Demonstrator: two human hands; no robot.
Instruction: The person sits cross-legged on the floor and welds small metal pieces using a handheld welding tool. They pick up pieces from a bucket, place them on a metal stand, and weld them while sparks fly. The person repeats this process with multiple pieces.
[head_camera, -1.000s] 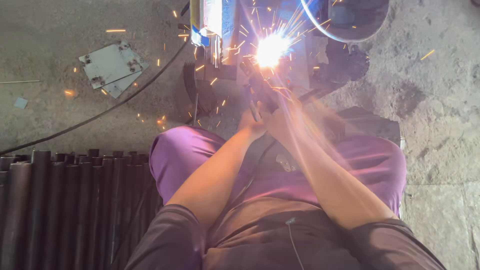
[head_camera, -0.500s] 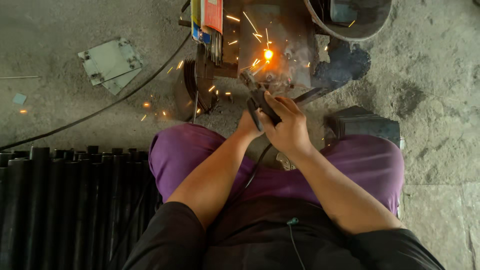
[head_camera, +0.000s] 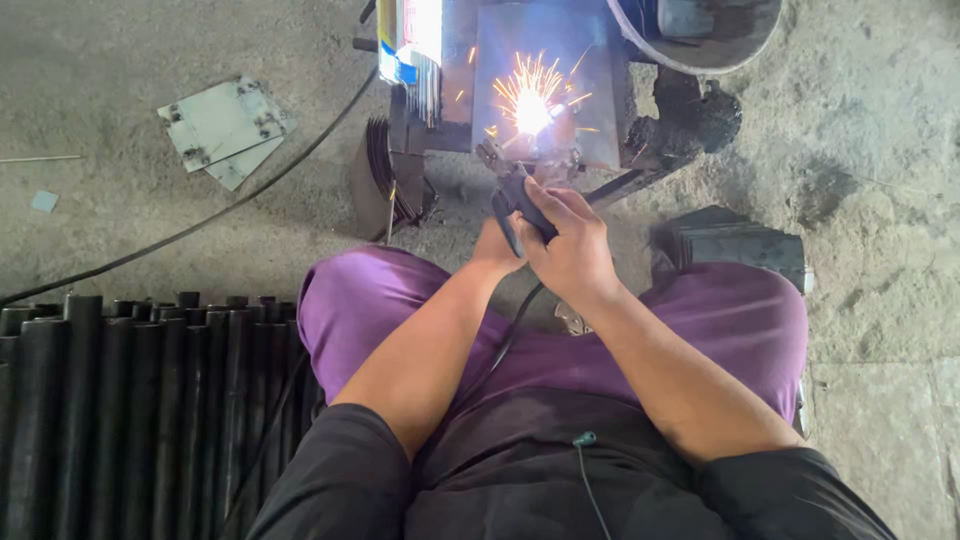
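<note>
Electrode holder (head_camera: 517, 205), rigid with an insulated grip, sits above purple-trousered knees; both hands together on it, right hand (head_camera: 572, 245) wrapped round the handle, left hand (head_camera: 497, 248) bracing beside. Looks light but cable-dragged; grip the handle only. Beyond, arc sparks (head_camera: 531, 105) on steel plate (head_camera: 545, 50).

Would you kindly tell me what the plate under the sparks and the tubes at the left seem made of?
Plate: probably bare steel, grey and flat, sparks bursting where it is welded. Tubes: likely steel pipe, dark matt finish, round open ends.
</note>
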